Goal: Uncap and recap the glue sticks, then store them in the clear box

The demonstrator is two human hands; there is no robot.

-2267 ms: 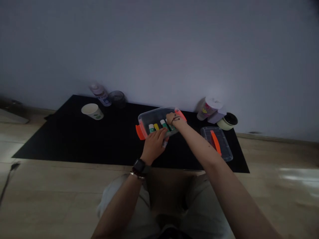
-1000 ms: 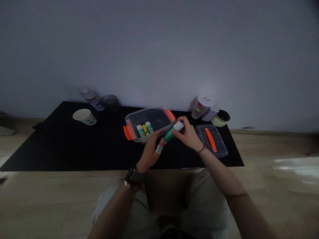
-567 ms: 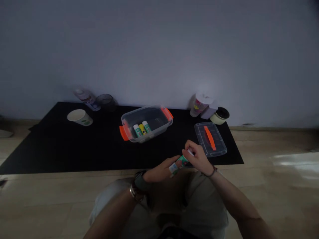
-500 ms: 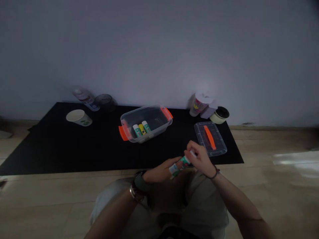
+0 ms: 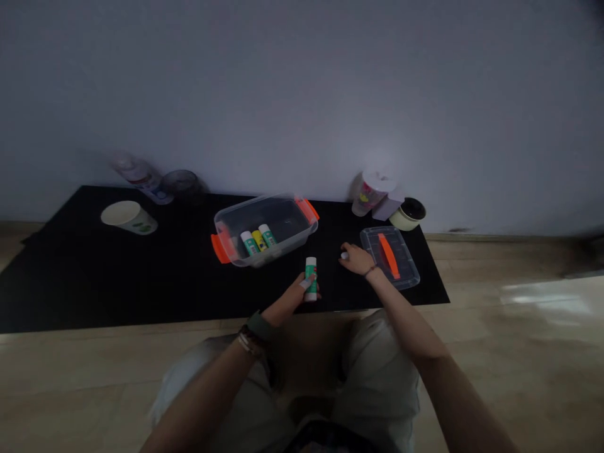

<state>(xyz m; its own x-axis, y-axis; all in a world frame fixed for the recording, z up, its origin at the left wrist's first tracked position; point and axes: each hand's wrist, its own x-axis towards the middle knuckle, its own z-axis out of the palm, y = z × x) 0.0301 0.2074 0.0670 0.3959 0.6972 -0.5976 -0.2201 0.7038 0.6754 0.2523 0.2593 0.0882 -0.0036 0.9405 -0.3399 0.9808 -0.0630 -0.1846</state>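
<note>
Black mat (image 5: 51,277) is lying across the floor against the wall, and everything here is placing itself around the clear box (image 5: 262,229). Far left of the box, a blurred bottle (image 5: 136,175) is leaning toward the wall, with a dark glass (image 5: 182,184) standing just right of it. A paper cup (image 5: 128,217) is lying on its side on the mat, nearer the box but still well apart from it.

Inside the box, three glue sticks (image 5: 258,240) are resting side by side against its front wall, the middle one yellow and the outer two green, while orange clips (image 5: 221,248) are jutting from its ends.

Just in front of the box, the left hand (image 5: 296,294) is holding a fourth glue stick (image 5: 310,278) upright, its fingers (image 5: 306,284) clamped around the lower part of the green body and its white top showing. A watch (image 5: 257,325) is sitting on that wrist.

Right of the box, the right hand (image 5: 356,259) is hovering low over the mat, its fingers (image 5: 348,260) close together beside a small white piece (image 5: 344,255); whether they are pinching it, I cannot tell.

Further right, a clear lid (image 5: 389,258) with an orange handle is lying on the mat, and behind it a plastic tumbler (image 5: 368,195), a lilac block (image 5: 385,211) and a cream pot (image 5: 408,214) are standing by the wall.
</note>
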